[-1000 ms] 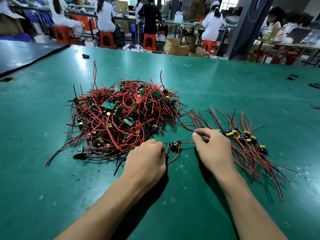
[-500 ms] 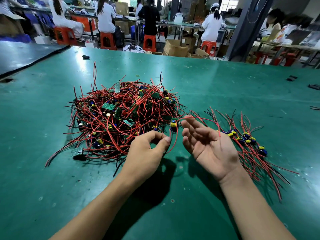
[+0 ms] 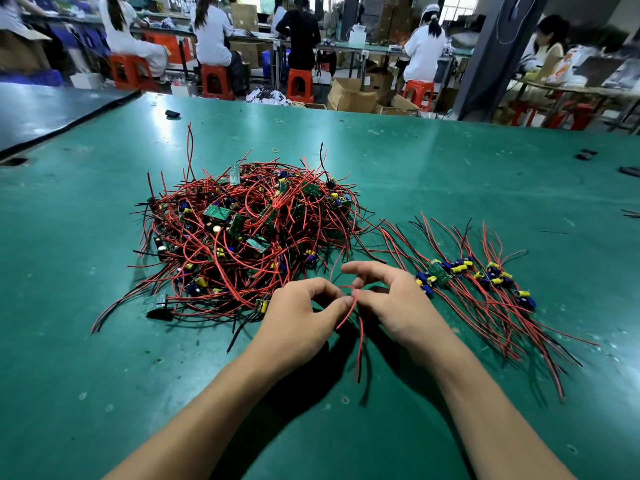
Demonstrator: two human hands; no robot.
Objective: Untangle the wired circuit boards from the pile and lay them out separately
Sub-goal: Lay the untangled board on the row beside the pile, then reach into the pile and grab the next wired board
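Left grip (image 3: 301,317) and right grip (image 3: 398,306) together pinch one looped red wire (image 3: 360,341), its ends hanging toward the counter (image 3: 450,168). The tangled pile (image 3: 242,237) lies just beyond the left grip; separated boards (image 3: 485,289) lie in a row beside the right.

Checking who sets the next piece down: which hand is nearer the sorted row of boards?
Right. The right hand sits just left of the sorted row; the left hand is farther left, by the tangled pile. Both pinch a red wire.
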